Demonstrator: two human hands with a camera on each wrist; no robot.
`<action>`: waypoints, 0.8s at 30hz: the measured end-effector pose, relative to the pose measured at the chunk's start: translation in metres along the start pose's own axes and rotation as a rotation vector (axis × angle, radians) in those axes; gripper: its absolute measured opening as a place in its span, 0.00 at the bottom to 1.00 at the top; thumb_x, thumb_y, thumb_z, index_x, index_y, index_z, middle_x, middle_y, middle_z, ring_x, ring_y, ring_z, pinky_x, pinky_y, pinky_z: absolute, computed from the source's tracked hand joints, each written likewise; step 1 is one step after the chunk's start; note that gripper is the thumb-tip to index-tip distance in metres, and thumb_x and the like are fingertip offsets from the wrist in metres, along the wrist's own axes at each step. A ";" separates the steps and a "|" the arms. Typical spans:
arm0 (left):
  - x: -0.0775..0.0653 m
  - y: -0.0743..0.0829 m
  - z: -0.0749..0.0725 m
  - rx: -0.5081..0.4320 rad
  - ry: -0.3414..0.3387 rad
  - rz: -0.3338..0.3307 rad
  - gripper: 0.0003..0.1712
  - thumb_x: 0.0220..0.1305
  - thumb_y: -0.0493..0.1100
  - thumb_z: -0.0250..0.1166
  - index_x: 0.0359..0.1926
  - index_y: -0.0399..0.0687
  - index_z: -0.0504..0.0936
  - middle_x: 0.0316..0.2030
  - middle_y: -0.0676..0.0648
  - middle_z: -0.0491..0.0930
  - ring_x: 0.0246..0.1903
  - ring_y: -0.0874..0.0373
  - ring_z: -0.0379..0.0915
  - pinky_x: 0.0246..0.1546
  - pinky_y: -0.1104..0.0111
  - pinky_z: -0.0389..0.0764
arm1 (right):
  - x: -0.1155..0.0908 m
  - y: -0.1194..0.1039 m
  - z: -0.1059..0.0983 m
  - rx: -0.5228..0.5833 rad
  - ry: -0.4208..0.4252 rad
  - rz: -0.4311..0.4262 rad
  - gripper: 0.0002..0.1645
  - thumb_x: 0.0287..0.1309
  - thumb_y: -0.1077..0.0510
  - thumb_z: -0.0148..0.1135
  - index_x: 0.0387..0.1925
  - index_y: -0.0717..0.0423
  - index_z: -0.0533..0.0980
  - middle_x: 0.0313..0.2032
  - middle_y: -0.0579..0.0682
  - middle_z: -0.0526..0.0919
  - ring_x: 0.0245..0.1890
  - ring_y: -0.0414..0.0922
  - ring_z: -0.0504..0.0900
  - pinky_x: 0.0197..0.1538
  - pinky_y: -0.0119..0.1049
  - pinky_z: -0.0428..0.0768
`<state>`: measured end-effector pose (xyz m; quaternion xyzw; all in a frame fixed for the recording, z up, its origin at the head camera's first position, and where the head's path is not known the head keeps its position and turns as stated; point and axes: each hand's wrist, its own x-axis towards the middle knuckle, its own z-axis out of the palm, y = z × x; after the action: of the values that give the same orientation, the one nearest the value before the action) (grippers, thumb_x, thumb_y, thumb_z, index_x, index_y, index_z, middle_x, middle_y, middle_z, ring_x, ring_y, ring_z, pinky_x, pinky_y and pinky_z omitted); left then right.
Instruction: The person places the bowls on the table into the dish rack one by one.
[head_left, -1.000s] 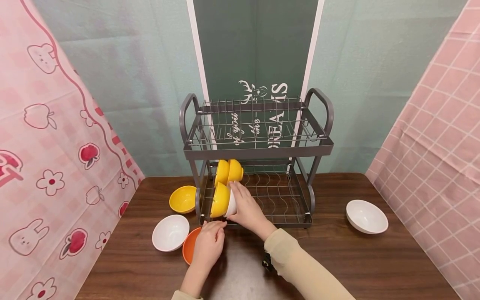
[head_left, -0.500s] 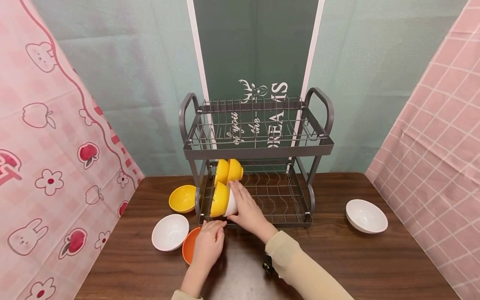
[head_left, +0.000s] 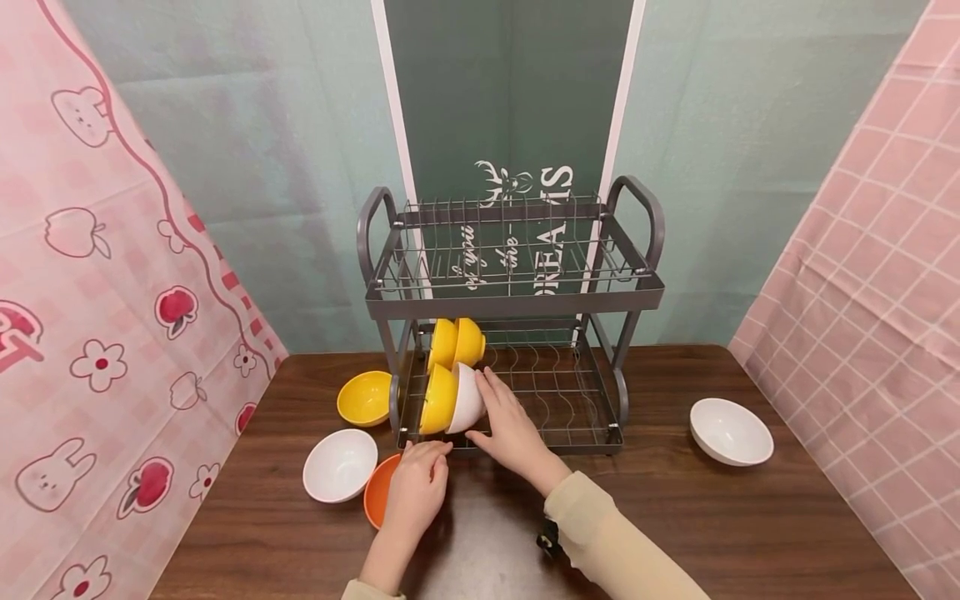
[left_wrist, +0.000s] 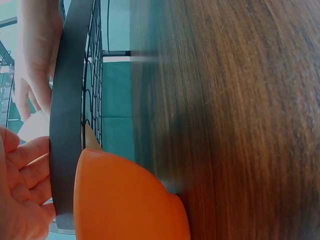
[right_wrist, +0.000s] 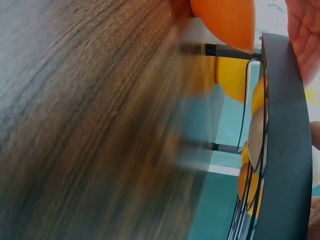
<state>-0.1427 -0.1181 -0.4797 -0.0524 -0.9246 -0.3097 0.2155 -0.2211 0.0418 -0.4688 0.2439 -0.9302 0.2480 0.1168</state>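
A white bowl (head_left: pixel 467 403) stands tilted on its side in the lower tier of the dark dish rack (head_left: pixel 517 302), right beside a yellow bowl (head_left: pixel 439 400). My right hand (head_left: pixel 513 427) is at the white bowl's right side, fingers loosely spread, fingertips right at its outer wall. Two more yellow bowls (head_left: pixel 470 342) stand on edge behind. My left hand (head_left: pixel 417 483) is at the rack's front rail (left_wrist: pixel 70 115), fingers extended and holding nothing. An orange bowl (head_left: pixel 378 492) sits on the table, partly hidden by the left hand in the head view.
Left of the rack, a yellow bowl (head_left: pixel 365 398) and a white bowl (head_left: pixel 341 466) lie on the wooden table (head_left: pixel 247 533). Another white bowl (head_left: pixel 731 432) is at the far right. The upper tier (head_left: pixel 517 250) with its side handles overhangs the lower one. Curtains hang around.
My right hand has loosened from the white bowl and shifted slightly right, so more of the bowl shows. The bowl stays leaning in the rack. My left hand has hardly moved.
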 end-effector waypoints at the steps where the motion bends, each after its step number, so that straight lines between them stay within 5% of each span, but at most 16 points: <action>1: 0.000 0.000 0.000 -0.001 0.005 0.004 0.13 0.56 0.39 0.54 0.37 0.50 0.83 0.36 0.52 0.82 0.43 0.57 0.76 0.56 0.53 0.66 | -0.001 0.001 -0.002 0.005 0.004 0.006 0.56 0.42 0.45 0.66 0.67 0.46 0.44 0.68 0.49 0.47 0.66 0.49 0.54 0.62 0.48 0.63; 17: -0.001 -0.001 0.000 0.009 0.006 0.005 0.13 0.56 0.39 0.53 0.37 0.50 0.83 0.36 0.52 0.82 0.42 0.57 0.76 0.56 0.54 0.67 | -0.030 0.028 -0.027 0.005 0.131 0.037 0.43 0.47 0.46 0.61 0.63 0.50 0.55 0.65 0.49 0.55 0.63 0.49 0.59 0.60 0.49 0.66; 24: -0.001 0.001 -0.001 0.012 0.003 0.016 0.13 0.56 0.39 0.54 0.38 0.49 0.83 0.36 0.52 0.82 0.42 0.57 0.76 0.56 0.53 0.67 | -0.044 0.042 -0.042 0.004 0.293 -0.031 0.38 0.46 0.53 0.62 0.60 0.56 0.61 0.61 0.53 0.63 0.60 0.50 0.63 0.57 0.48 0.67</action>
<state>-0.1412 -0.1181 -0.4789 -0.0583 -0.9256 -0.3025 0.2199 -0.2012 0.1124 -0.4647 0.2196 -0.8989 0.2809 0.2547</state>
